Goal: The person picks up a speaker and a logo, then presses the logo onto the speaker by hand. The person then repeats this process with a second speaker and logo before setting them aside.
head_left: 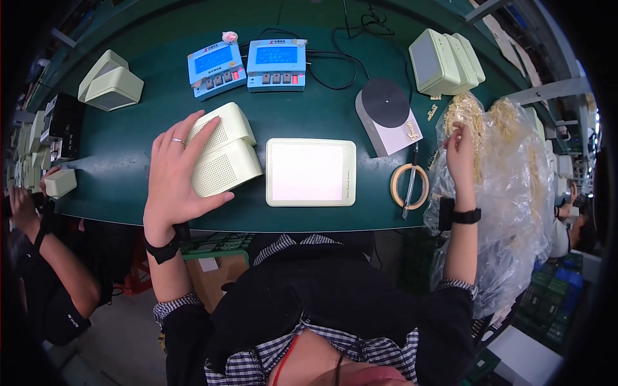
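My left hand lies with spread fingers across two pale green casings with perforated fronts, which sit side by side on the table. Its thumb rests near the lower casing's front edge. To the right, a pale green framed panel with a white screen lies flat, touched by neither hand. Over a clear plastic bag of small beige pieces, my right hand has its fingers curled together. Whatever is between those fingertips is too small to make out.
Two blue meters stand at the back with cables. A box with a black disc and a tape roll with a pen lie nearby. More casings stand back left and back right. Another person's hand shows far left.
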{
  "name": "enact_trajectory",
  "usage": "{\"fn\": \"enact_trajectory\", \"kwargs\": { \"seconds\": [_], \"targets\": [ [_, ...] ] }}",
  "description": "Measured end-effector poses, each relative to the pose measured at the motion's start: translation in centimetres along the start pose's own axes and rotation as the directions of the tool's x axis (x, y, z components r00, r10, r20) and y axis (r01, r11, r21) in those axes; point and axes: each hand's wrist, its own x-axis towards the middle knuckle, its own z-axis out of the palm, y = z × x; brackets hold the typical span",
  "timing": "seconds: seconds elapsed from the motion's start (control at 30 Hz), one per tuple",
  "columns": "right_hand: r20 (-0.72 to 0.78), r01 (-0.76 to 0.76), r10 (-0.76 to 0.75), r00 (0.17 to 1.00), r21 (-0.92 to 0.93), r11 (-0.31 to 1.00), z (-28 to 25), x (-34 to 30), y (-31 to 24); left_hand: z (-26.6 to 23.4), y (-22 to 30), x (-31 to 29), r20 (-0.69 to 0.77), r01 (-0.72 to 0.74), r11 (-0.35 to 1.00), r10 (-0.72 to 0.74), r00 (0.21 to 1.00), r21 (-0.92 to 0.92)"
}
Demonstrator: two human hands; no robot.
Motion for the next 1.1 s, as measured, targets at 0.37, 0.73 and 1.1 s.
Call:
{"fn": "enact_trajectory", "kwargs": {
  "seconds": [0.37, 0.73, 1.1],
  "targets": [
    [0.21, -0.007, 0.149, 0.966, -0.557, 0.831, 4.6, 7.9, 4.5, -0.1, 0.1, -0.2, -0.003, 0.015, 0.999, -0.015, 1.0, -0.043],
    [0.249, 0.116, -0.051, 0.967, -0.254, 0.96, 1.5, 3.9, -5.1, 0.0, -0.2, -0.6, 0.012, 0.05, 0.999, -0.049, 0.999, -0.02],
    [0.245, 0.265, -0.156, 0.957, -0.515, 0.815, 7.0, -0.2, -11.8, -0.1, -0.2, -0.4, -0.001, 0.039, 0.999, -0.039, 0.999, -0.028]
  ]
}}
